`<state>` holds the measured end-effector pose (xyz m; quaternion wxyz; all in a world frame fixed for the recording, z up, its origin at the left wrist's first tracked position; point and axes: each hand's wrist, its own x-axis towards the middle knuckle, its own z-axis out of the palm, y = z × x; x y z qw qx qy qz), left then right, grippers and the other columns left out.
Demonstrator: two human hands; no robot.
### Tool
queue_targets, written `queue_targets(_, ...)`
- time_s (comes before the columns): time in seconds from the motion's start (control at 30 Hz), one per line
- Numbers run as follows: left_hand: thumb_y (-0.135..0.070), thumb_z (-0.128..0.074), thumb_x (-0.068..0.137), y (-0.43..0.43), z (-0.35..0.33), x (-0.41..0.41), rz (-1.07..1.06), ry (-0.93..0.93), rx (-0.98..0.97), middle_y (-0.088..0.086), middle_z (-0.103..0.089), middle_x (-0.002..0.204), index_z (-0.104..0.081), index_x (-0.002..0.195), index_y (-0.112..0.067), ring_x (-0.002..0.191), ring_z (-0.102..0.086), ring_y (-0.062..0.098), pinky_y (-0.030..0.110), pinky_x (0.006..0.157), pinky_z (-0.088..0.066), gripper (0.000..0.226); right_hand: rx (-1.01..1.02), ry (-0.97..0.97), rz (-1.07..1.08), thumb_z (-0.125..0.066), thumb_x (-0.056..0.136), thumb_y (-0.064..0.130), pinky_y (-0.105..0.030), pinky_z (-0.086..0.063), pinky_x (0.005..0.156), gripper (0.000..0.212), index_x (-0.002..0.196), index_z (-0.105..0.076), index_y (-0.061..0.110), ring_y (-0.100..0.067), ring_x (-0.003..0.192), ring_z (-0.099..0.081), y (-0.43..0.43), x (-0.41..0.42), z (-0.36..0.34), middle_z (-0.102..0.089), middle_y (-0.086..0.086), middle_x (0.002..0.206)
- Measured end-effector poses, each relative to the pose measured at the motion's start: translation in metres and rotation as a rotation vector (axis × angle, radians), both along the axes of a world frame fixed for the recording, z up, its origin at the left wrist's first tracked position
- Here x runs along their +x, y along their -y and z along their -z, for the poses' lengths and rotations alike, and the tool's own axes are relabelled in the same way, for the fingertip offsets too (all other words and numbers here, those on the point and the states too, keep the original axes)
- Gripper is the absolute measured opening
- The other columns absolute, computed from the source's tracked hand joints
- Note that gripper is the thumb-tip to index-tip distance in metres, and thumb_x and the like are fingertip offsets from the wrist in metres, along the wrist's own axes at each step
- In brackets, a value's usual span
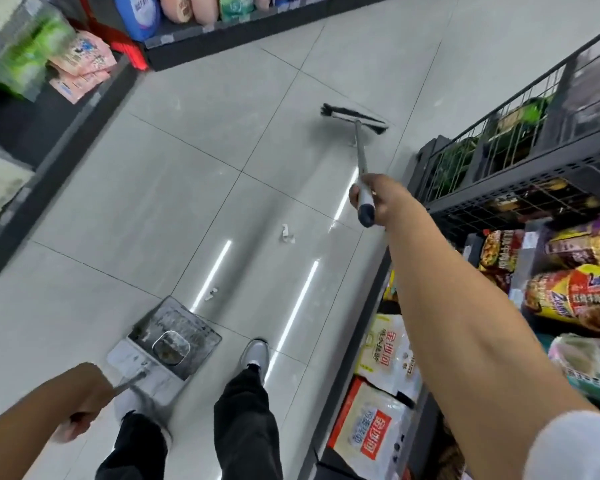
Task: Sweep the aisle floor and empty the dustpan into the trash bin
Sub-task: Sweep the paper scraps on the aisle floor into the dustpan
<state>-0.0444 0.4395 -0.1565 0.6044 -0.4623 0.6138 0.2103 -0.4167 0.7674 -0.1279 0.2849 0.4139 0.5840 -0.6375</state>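
My right hand (378,199) grips the top of a broom's grey handle, arm stretched forward. The broom (355,120) has a flat head with black bristles resting on the grey tile floor far ahead, near the right shelf. My left hand (84,400) is closed around the thin metal handle of a grey dustpan (175,336), which sits on the floor by my left foot with dirt inside. Two scraps of white paper lie on the tiles: one (286,234) mid-aisle, a smaller one (211,294) just ahead of the dustpan.
Dark shelving lines both sides of the aisle: snack bags and wire baskets on the right shelf (499,202), packets on the left shelf (49,133), pillows and bags on a far shelf (205,39). My feet (255,355) stand between the dustpan and the right shelf.
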Motion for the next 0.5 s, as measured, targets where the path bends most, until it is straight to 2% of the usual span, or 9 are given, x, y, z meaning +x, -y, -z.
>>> queue_targets(0.1, 0.005, -0.038, 0.089, -0.008, 0.003, -0.026, 0.136, -0.035, 0.107, 0.01, -0.043, 0.057, -0.042, 0.065, -0.006, 0.053, -0.034, 0.019, 0.022, 0.047, -0.024, 0.027, 0.133, 0.064, -0.113, -0.047, 0.095, 0.005, -0.021, -0.05, 0.046, 0.011, 0.105, -0.052, 0.007, -0.021, 0.062, -0.049, 0.001, -0.012, 0.026, -0.048, -0.012, 0.1)
queue_targets(0.17, 0.003, -0.039, 0.094, -0.028, 0.009, -0.048, 0.054, -0.016, 0.078, 0.018, -0.053, 0.069, -0.048, 0.057, -0.004, 0.056, -0.043, 0.022, 0.026, 0.049, -0.039, 0.039, 0.215, 0.145, -0.178, -0.043, 0.097, 0.011, -0.021, -0.048, 0.046, 0.009, 0.09, -0.047, 0.008, -0.019, 0.058, -0.045, 0.003, -0.001, 0.039, -0.047, -0.011, 0.093)
queue_targets(0.23, 0.001, -0.036, 0.095, -0.049, -0.01, -0.068, 0.322, 0.111, 0.134, 0.024, -0.067, 0.109, -0.058, 0.034, -0.008, 0.064, -0.052, 0.017, 0.026, 0.075, -0.05, 0.066, 0.24, 0.195, -0.178, -0.045, 0.096, 0.016, -0.019, -0.044, 0.04, 0.011, 0.088, -0.047, 0.009, -0.017, 0.054, -0.043, 0.0, 0.017, 0.048, -0.048, -0.01, 0.093)
queue_targets(0.27, 0.002, -0.034, 0.094, -0.059, -0.015, -0.073, 0.395, 0.147, 0.138, 0.019, -0.062, 0.128, -0.063, 0.032, -0.006, 0.07, -0.057, 0.014, 0.025, 0.088, -0.047, 0.07, 0.229, 0.207, -0.171, -0.045, 0.095, 0.017, -0.018, -0.043, 0.04, 0.01, 0.089, -0.047, 0.01, -0.016, 0.054, -0.043, -0.002, 0.027, 0.051, -0.047, -0.01, 0.093)
queue_targets(0.3, 0.001, -0.033, 0.095, -0.061, -0.016, -0.071, 0.43, 0.167, 0.14, 0.015, -0.057, 0.137, -0.074, 0.05, 0.002, 0.082, -0.063, 0.013, 0.025, 0.097, -0.044, 0.061, 0.222, 0.228, -0.159, -0.046, 0.095, 0.017, -0.018, -0.042, 0.039, 0.009, 0.09, -0.048, 0.01, -0.016, 0.054, -0.043, -0.001, 0.043, 0.052, -0.046, -0.009, 0.092)
queue_targets(0.37, -0.004, -0.033, 0.098, -0.065, -0.02, -0.07, 0.504, 0.236, 0.166, 0.017, -0.061, 0.131, -0.072, 0.103, 0.011, 0.102, -0.063, 0.016, 0.027, 0.103, -0.041, 0.042, 0.196, 0.282, -0.122, -0.049, 0.095, 0.02, -0.019, -0.041, 0.039, 0.01, 0.092, -0.049, 0.01, -0.015, 0.051, -0.044, 0.002, 0.082, 0.05, -0.046, -0.007, 0.085)
queue_targets(0.4, -0.006, -0.032, 0.099, -0.067, -0.019, -0.067, 0.534, 0.268, 0.176, 0.018, -0.067, 0.114, -0.07, 0.1, 0.009, 0.092, -0.061, 0.017, 0.028, 0.098, -0.042, 0.04, 0.18, 0.302, -0.115, -0.049, 0.095, 0.023, -0.019, -0.04, 0.038, 0.013, 0.092, -0.048, 0.01, -0.015, 0.047, -0.044, 0.007, 0.107, 0.048, -0.047, -0.007, 0.079)
queue_targets(0.47, -0.009, -0.029, 0.101, -0.065, -0.018, -0.055, 0.58, 0.271, 0.224, 0.011, -0.067, 0.079, -0.063, 0.066, 0.0, 0.066, -0.049, 0.015, 0.026, 0.085, -0.041, 0.05, 0.161, 0.338, -0.132, -0.048, 0.096, 0.027, -0.019, -0.038, 0.037, 0.018, 0.092, -0.048, 0.01, -0.014, 0.037, -0.041, 0.024, 0.171, 0.036, -0.047, -0.007, 0.067)
queue_targets(0.5, -0.01, -0.029, 0.101, -0.064, -0.018, -0.05, 0.594, 0.245, 0.23, 0.011, -0.069, 0.081, -0.063, 0.053, -0.004, 0.062, -0.046, 0.014, 0.025, 0.081, -0.04, 0.059, 0.151, 0.347, -0.146, -0.047, 0.097, 0.026, -0.019, -0.037, 0.036, 0.018, 0.092, -0.048, 0.009, -0.014, 0.035, -0.04, 0.034, 0.206, 0.029, -0.046, -0.007, 0.062)
